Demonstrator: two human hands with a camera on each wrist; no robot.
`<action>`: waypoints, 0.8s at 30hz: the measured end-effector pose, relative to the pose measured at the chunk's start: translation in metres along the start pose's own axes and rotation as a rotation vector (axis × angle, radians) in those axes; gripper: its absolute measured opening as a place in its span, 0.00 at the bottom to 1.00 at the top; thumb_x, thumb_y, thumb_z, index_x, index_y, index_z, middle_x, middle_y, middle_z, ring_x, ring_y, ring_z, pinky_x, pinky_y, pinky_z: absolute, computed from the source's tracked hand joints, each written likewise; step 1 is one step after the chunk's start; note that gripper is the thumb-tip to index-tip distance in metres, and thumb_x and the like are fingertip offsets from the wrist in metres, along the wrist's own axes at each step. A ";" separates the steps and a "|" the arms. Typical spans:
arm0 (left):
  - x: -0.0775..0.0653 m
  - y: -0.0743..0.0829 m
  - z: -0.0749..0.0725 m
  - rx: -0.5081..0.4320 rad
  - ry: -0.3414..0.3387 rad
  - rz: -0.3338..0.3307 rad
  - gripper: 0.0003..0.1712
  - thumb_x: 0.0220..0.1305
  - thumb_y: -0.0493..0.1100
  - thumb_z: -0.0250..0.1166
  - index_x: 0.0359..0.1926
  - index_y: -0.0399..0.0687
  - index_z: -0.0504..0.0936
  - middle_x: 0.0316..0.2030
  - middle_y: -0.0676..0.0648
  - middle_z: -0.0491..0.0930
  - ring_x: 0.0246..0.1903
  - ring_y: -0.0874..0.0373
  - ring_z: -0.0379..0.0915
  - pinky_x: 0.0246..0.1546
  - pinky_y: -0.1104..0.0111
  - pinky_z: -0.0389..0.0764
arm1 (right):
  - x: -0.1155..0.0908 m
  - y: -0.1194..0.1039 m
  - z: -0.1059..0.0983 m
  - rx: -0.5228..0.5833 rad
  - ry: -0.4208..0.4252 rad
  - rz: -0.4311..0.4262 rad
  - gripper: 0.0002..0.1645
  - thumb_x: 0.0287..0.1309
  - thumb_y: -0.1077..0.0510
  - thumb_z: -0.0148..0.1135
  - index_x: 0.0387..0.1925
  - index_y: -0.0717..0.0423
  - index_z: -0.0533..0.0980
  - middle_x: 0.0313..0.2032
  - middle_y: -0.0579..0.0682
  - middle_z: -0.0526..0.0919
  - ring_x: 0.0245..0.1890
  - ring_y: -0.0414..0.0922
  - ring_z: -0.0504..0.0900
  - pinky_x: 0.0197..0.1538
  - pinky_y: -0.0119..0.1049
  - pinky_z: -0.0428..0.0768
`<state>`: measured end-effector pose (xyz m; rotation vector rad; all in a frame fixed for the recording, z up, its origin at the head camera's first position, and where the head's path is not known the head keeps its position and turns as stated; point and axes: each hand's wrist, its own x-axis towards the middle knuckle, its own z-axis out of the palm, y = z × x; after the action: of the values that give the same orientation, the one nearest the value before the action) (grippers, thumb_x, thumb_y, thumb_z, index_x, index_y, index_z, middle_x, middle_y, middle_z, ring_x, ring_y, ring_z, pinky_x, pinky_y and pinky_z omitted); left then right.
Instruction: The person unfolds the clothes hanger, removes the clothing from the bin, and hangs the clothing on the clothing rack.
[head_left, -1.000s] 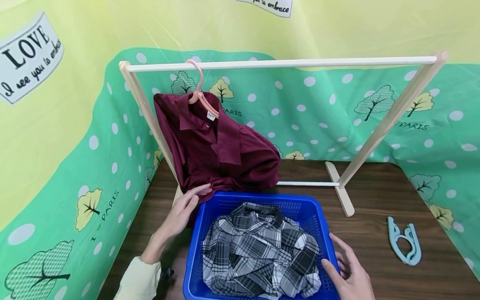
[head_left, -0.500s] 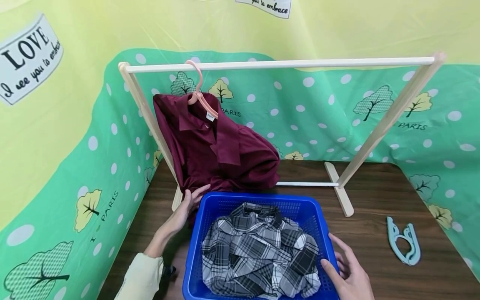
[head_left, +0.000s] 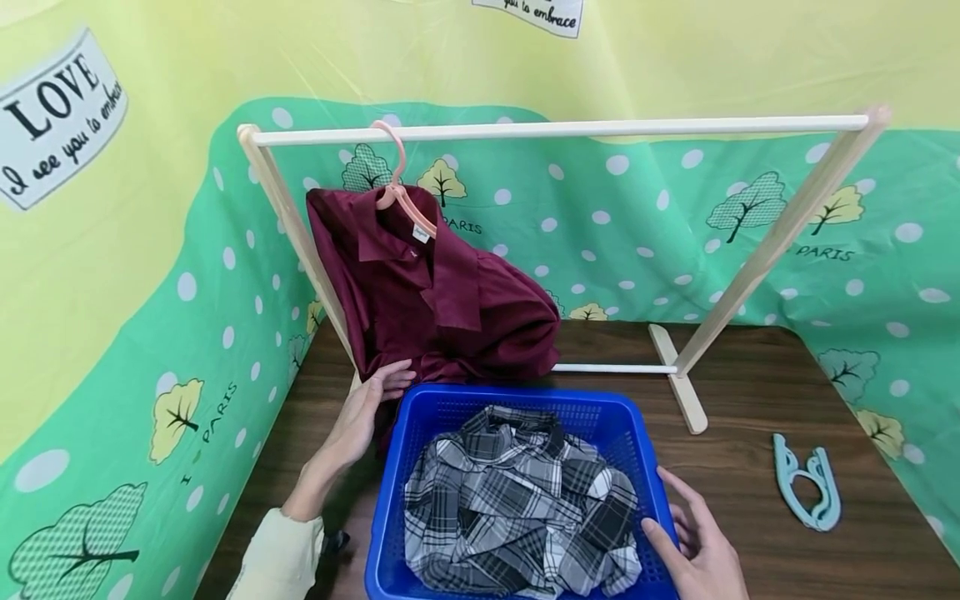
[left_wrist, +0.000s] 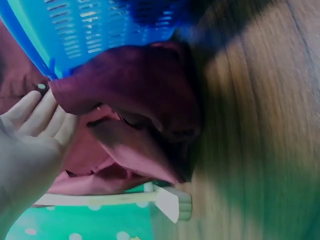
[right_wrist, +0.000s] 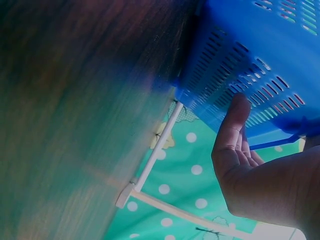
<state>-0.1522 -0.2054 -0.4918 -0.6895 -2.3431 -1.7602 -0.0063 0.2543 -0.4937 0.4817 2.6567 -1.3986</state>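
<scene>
A maroon shirt hangs on a pink hanger, its lower part bunched behind the blue basket. My left hand reaches past the basket's far left corner, fingers extended against the shirt's lower front. In the left wrist view, those fingers lie by a small button on the maroon cloth, which spills down to the table. Folded inside the basket is a grey plaid shirt. My right hand grips the basket's right rim, thumb over the edge and fingers against the outer wall.
The hanger hooks over the white rail of a wooden rack, near its left end. A rack foot stands behind the basket on the right. A folded light-blue hanger lies on the dark wooden table. Printed cloth walls enclose the table.
My left hand has shifted a little to the left, and its fingertips have slid slightly up the maroon shirt. The right hand and basket look unmoved.
</scene>
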 end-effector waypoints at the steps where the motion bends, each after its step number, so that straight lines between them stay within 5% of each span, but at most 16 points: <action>1: 0.001 0.001 0.001 0.000 -0.003 0.018 0.33 0.94 0.44 0.30 0.77 0.26 0.71 0.64 0.26 0.82 0.65 0.34 0.79 0.67 0.61 0.81 | 0.000 0.000 0.000 0.000 0.000 -0.002 0.44 0.75 0.54 0.73 0.84 0.49 0.63 0.55 0.66 0.90 0.42 0.39 0.91 0.40 0.28 0.85; 6: 0.008 0.000 0.005 -0.075 -0.115 0.005 0.33 0.95 0.48 0.30 0.83 0.32 0.63 0.70 0.29 0.79 0.71 0.40 0.76 0.73 0.68 0.72 | 0.000 0.000 0.000 0.001 0.006 -0.007 0.44 0.75 0.55 0.73 0.84 0.49 0.63 0.55 0.67 0.90 0.43 0.42 0.92 0.40 0.28 0.85; 13: 0.014 -0.007 0.005 -0.353 -0.276 -0.197 0.49 0.88 0.68 0.19 0.88 0.33 0.44 0.75 0.19 0.66 0.66 0.58 0.79 0.67 0.70 0.75 | 0.000 0.000 0.001 0.000 -0.002 -0.011 0.44 0.76 0.54 0.73 0.84 0.48 0.63 0.54 0.65 0.90 0.42 0.41 0.92 0.40 0.29 0.85; 18: 0.015 -0.010 0.003 -0.413 -0.293 -0.306 0.56 0.83 0.75 0.16 0.89 0.36 0.43 0.74 0.18 0.66 0.64 0.56 0.80 0.66 0.66 0.78 | 0.000 0.000 0.000 -0.008 0.001 -0.007 0.44 0.76 0.54 0.73 0.84 0.48 0.63 0.54 0.65 0.90 0.42 0.40 0.91 0.40 0.29 0.85; 24: 0.011 -0.015 0.003 -0.427 -0.251 -0.295 0.58 0.82 0.77 0.21 0.88 0.33 0.46 0.71 0.31 0.77 0.63 0.60 0.80 0.64 0.69 0.78 | 0.001 0.001 0.000 -0.005 -0.004 0.006 0.44 0.76 0.53 0.72 0.84 0.48 0.63 0.56 0.66 0.89 0.46 0.48 0.93 0.41 0.28 0.85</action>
<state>-0.1678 -0.2023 -0.5015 -0.6772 -2.3375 -2.4814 -0.0066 0.2545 -0.4946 0.4861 2.6529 -1.3892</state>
